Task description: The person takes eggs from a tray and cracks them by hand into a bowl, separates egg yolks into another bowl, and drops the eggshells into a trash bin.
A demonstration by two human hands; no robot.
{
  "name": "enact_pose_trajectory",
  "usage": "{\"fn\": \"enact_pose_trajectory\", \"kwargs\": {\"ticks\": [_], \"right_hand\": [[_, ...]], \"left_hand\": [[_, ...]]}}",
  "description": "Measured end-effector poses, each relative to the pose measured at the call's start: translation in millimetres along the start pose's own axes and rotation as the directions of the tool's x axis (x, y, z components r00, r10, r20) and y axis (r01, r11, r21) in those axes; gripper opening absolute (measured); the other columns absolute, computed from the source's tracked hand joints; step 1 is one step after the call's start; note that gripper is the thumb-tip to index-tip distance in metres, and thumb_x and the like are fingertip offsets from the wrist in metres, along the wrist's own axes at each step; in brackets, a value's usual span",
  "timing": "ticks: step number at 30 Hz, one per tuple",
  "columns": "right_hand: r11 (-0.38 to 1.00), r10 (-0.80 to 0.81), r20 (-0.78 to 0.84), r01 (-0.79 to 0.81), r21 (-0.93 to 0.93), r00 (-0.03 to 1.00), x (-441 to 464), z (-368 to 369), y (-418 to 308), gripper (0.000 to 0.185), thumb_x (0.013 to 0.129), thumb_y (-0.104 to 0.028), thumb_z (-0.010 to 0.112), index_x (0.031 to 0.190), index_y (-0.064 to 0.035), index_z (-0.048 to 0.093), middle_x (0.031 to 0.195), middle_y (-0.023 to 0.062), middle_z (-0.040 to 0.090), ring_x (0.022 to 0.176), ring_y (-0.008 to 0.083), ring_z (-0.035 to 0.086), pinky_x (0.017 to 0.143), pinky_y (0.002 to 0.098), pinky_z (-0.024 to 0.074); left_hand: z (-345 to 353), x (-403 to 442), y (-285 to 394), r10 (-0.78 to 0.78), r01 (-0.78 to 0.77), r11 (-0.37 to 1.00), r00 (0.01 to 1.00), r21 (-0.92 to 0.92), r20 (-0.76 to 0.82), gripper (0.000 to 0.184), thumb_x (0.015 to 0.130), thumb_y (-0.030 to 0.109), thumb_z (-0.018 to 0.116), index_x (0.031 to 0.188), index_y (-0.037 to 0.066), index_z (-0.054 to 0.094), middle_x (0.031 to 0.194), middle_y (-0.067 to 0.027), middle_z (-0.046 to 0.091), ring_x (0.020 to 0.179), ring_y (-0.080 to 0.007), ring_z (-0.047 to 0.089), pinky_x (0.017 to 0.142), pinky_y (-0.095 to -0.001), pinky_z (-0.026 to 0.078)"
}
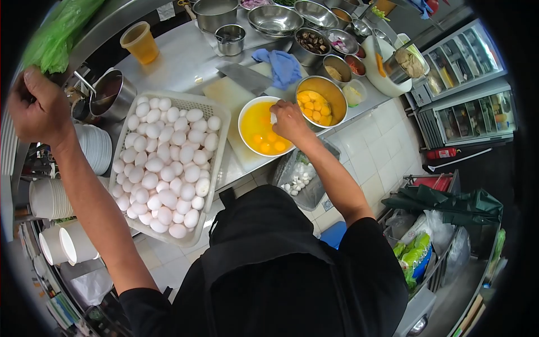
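Observation:
My left hand (40, 106) is raised at the far left, its fingers closed at the lower end of a green plastic bag (59, 36). Over the rim of a white bowl (242, 136), my right hand (291, 122) pinches a white egg (273, 118); whether its shell is whole is hidden by the fingers. Yellow liquid and several yolks (269, 143) lie in that bowl. Beside it stands a steel bowl (341, 106) with more yolks. A pale plastic crate (223, 121) full of white eggs (168, 163) sits between my arms.
A cleaver (244, 77) and blue cloth (282, 67) lie on the cutting board (224, 95). Steel bowls of ingredients (311, 42) line the back. Below the counter edge, a bin bag (311, 188) holds eggshells. Stacked plates (92, 149) and a steel pot (124, 92) stand left.

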State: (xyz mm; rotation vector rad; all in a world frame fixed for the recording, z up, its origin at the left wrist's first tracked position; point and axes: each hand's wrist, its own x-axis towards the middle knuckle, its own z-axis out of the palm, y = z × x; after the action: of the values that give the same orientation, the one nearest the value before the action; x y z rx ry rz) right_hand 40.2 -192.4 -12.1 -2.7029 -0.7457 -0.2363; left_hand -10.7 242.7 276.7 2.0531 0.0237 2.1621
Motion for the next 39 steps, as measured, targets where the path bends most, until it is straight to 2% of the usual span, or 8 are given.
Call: {"fn": "enact_pose_trajectory", "kwargs": {"ticks": [6,11,24,26,30,34,36,39], "right_hand": [[0.997,-0.017,0.087,0.011,0.076,0.996,2.2,8.8,-3.0,0.041,0.063,-0.004,0.070,0.104,-0.0019,0.066,0.105,0.0162,0.066,0.103,0.0316,0.062,0.091,0.0404,0.0478],[0.849,0.162,0.116,-0.198,0.490,0.980,-4.1,-5.5,-11.1,0.043,0.063,-0.010,0.076,0.104,-0.0004,0.066,0.099,0.0140,0.066,0.086,0.0272,0.064,0.080,0.0351,0.0521],[0.807,0.217,0.031,-0.197,0.556,0.976,-5.6,-94.1,-22.2,0.041,0.067,-0.011,0.077,0.105,-0.0020,0.066,0.092,0.0075,0.067,0.078,0.0165,0.063,0.074,0.0297,0.0517],[0.495,0.255,0.040,-0.166,0.853,0.966,-3.5,-99.4,-18.7,0.039,0.072,-0.007,0.076,0.108,0.0010,0.064,0.095,0.0058,0.067,0.082,0.0109,0.062,0.075,0.0266,0.0515],[0.316,0.346,-0.032,-0.084,0.945,0.938,-6.3,-123.4,-5.5,0.039,0.076,-0.004,0.074,0.112,0.0042,0.061,0.097,0.0063,0.068,0.084,0.0097,0.062,0.076,0.0258,0.0521],[0.426,0.442,-0.105,-0.105,0.899,0.891,-14.8,-114.8,52.2,0.039,0.074,-0.005,0.074,0.111,0.0019,0.063,0.097,0.0075,0.068,0.088,0.0127,0.064,0.079,0.0282,0.0528],[0.822,0.462,-0.067,-0.399,0.406,0.884,-17.9,-103.4,75.8,0.039,0.067,-0.006,0.076,0.105,-0.0029,0.068,0.094,0.0102,0.069,0.085,0.0217,0.067,0.077,0.0347,0.0535],[0.977,0.185,-0.163,-0.199,-0.075,0.969,-23.3,-76.8,89.9,0.037,0.062,-0.003,0.071,0.098,-0.0060,0.070,0.098,0.0126,0.065,0.090,0.0301,0.062,0.078,0.0407,0.0484]], "left_hand": [[-1.0,-0.3,8.7,-0.020,0.021,0.998,1.000,0.051,-0.005,0.028,0.087,0.029,0.068,0.088,0.001,0.071,0.074,-0.0094,0.072,0.066,-0.0175,0.069,0.062,-0.0264,0.054],[0.8,0.0,5.5,0.004,-0.004,1.000,1.000,0.022,-0.010,0.028,0.088,0.028,0.068,0.087,0.001,0.071,0.074,-0.0095,0.072,0.066,-0.0177,0.069,0.063,-0.0267,0.054],[-0.4,-0.6,8.3,-0.032,0.032,0.999,0.999,-0.018,-0.004,0.029,0.088,0.029,0.068,0.088,0.000,0.071,0.076,-0.0089,0.072,0.066,-0.0170,0.069,0.064,-0.0267,0.054],[-0.5,0.0,3.3,-0.023,0.023,1.000,1.000,0.005,0.020,0.029,0.088,0.029,0.068,0.088,0.000,0.071,0.076,-0.0089,0.072,0.066,-0.0169,0.069,0.064,-0.0266,0.054],[0.1,-1.4,10.0,-0.059,0.059,0.998,0.998,-0.001,-0.003,0.031,0.087,0.033,0.066,0.087,0.003,0.072,0.077,-0.0105,0.072,0.069,-0.0216,0.070,0.064,-0.0295,0.054],[1.7,-0.9,8.4,-0.042,0.042,0.999,0.999,-0.007,-0.017,0.031,0.087,0.032,0.067,0.088,0.002,0.073,0.076,-0.0109,0.072,0.069,-0.0219,0.071,0.064,-0.0301,0.055],[1.2,-1.0,6.3,-0.038,0.038,0.999,0.999,-0.026,-0.019,0.031,0.087,0.032,0.067,0.087,0.002,0.073,0.076,-0.0111,0.072,0.069,-0.0220,0.071,0.064,-0.0304,0.055],[1.3,0.0,4.4,-0.068,0.067,0.997,0.998,0.040,0.017,0.031,0.086,0.032,0.067,0.087,0.002,0.073,0.075,-0.0111,0.072,0.068,-0.0220,0.071,0.064,-0.0306,0.055]]}}
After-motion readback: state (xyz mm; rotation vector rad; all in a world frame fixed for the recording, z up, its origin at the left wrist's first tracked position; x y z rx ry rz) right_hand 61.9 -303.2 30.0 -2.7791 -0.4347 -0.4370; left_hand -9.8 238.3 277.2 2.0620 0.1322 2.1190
